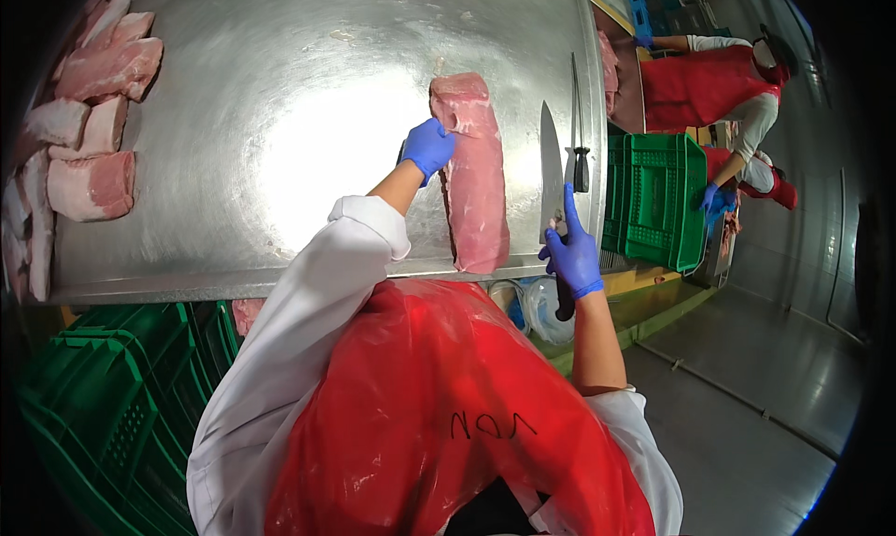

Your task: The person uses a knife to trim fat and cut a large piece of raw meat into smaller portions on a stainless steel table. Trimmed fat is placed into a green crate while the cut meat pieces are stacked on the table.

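A long slab of boneless pork loin (478,181) lies lengthwise in front of me on the steel table. At its left edge, toward the far end, my left hand (429,150) in a blue glove is closed, its fingertips on the meat. A small dark shape shows behind that hand; I cannot make out what it is. To the right of the loin, my right hand (573,258), also blue-gloved, is wrapped round the dark handle of a long knife (550,158). Its index finger stretches forward, and the blade points away from me, apart from the meat.
A sharpening steel (581,167) lies right of the knife. Cut pork pieces (93,181) are piled at the table's (280,32) left. Green crates stand at right (655,200) and lower left (103,396). Two co-workers in red aprons (700,88) are at the right.
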`<state>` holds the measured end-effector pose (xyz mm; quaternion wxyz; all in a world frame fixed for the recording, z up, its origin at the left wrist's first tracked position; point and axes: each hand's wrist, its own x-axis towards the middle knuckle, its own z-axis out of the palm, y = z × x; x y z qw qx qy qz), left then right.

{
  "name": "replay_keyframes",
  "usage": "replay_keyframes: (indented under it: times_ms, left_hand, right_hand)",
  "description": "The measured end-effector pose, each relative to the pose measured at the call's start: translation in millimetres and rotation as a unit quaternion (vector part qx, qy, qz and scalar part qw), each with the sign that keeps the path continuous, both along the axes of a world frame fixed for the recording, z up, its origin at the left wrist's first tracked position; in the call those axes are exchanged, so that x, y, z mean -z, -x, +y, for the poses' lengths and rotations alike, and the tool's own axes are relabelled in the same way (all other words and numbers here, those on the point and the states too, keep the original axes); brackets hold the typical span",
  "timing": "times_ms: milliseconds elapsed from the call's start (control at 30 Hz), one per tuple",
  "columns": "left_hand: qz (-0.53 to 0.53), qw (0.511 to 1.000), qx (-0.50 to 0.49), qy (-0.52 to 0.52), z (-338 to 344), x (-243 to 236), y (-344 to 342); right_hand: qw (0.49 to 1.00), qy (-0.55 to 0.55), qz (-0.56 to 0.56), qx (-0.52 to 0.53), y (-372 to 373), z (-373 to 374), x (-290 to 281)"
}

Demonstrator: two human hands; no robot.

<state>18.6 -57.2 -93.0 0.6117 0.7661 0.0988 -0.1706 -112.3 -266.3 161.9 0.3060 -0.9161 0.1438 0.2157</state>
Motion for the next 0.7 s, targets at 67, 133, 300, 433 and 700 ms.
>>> replay_keyframes:
  times_ms: [67,133,300,433,700]
  left_hand:
    - [-0.108,0.990,-0.071,-0.056,-5.4,-23.9,10.8]
    - [-0.190,0.974,-0.079,-0.094,-5.0,-57.4,21.8]
    - [-0.087,0.992,-0.013,0.085,10.4,-15.4,-2.8]
    - [0.030,0.930,-0.093,0.354,25.8,-4.9,6.0]
    - [-0.023,0.948,-0.118,0.296,22.4,-12.4,9.4]
  right_hand:
    - [1.000,-0.005,0.003,0.028,2.8,-0.2,6.4]
    - [0.999,-0.012,-0.012,0.049,3.8,-6.8,19.6]
    - [0.999,-0.012,-0.035,0.006,-14.4,-6.9,49.3]
    - [0.999,-0.019,-0.016,-0.047,-36.7,23.5,72.7]
    - [0.948,0.147,0.021,-0.283,-30.7,16.6,93.5]
